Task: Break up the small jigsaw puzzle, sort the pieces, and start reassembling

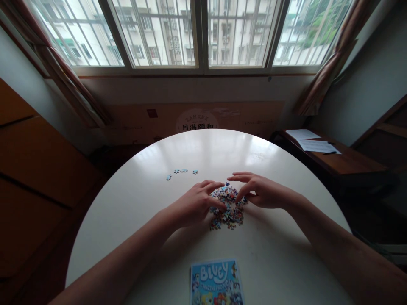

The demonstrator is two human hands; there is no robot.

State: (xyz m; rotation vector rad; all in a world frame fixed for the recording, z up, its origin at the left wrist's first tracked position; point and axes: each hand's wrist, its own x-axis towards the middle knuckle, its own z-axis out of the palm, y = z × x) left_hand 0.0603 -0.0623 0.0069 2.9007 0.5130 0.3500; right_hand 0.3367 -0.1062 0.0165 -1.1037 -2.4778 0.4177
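Puzzle pieces (227,216) lie heaped on the table (127,220), between both hands. At the heap's nine o'clock, the left hand (201,201) holds thumb and forefinger wide apart over it. At two o'clock, the right hand (262,191) bends its fingers; I cannot tell whether they pinch anything. Loose pieces (176,171) sit toward ten, the card (216,275) at six.

Centre: left hand (197,202) and right hand (265,190) at puzzle heap (227,217), fingers parted | left of centre, higher: loose pieces (184,170) | bottom centre: blue Bluey card (216,281) on white table (127,207) | top: barred window (168,36)
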